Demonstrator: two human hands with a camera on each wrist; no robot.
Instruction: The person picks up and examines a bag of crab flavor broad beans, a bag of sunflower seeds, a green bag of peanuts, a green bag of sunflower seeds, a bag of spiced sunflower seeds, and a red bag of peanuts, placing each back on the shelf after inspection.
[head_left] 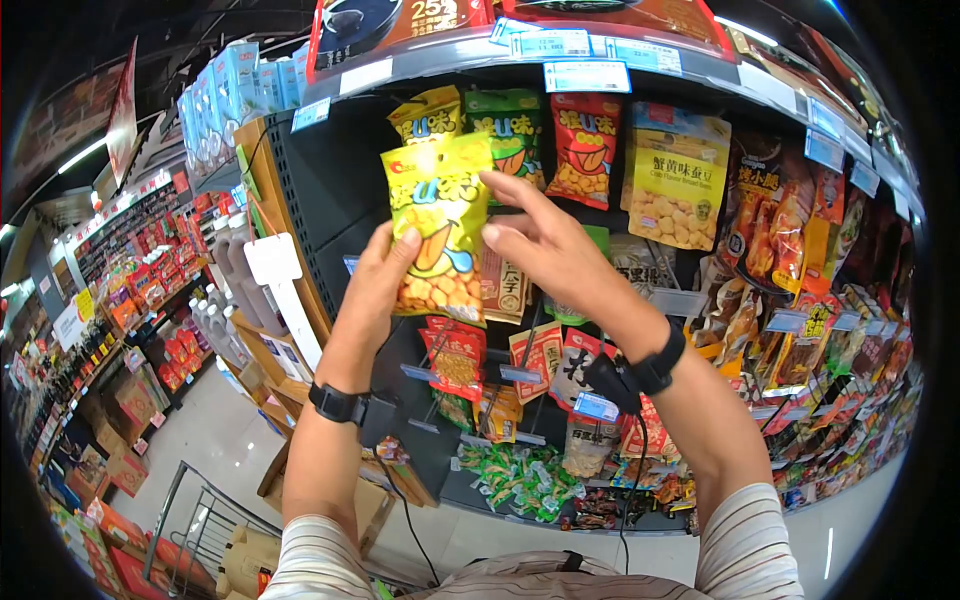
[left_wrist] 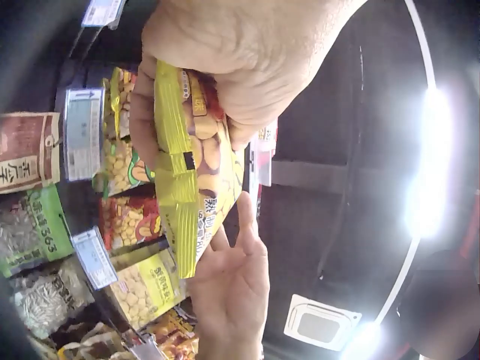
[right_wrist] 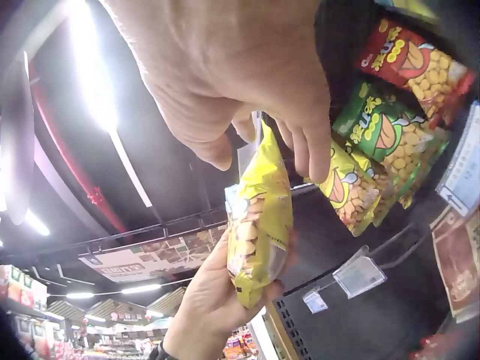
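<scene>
My left hand (head_left: 375, 275) grips a yellow bag of snack nuts (head_left: 440, 235) by its left side, thumb across the front and fingers behind. The bag stands upright before the shelf, its printed front toward me. In the left wrist view the bag's crimped end (left_wrist: 178, 202) shows below the gripping hand. My right hand (head_left: 555, 245) is at the bag's right edge, index fingertip by the upper corner and thumb lower down. From the right wrist, that hand (right_wrist: 232, 82) arches over the bag's top (right_wrist: 270, 157), its thumb and fingers spread apart.
Behind the bag hang a similar yellow bag (head_left: 425, 110), a green bag (head_left: 505, 125) and a red bag (head_left: 585, 150). A yellow broad bean pouch (head_left: 680, 175) hangs to their right. Price tags (head_left: 587, 76) line the shelf edge above. A wire cart (head_left: 205, 530) stands at lower left.
</scene>
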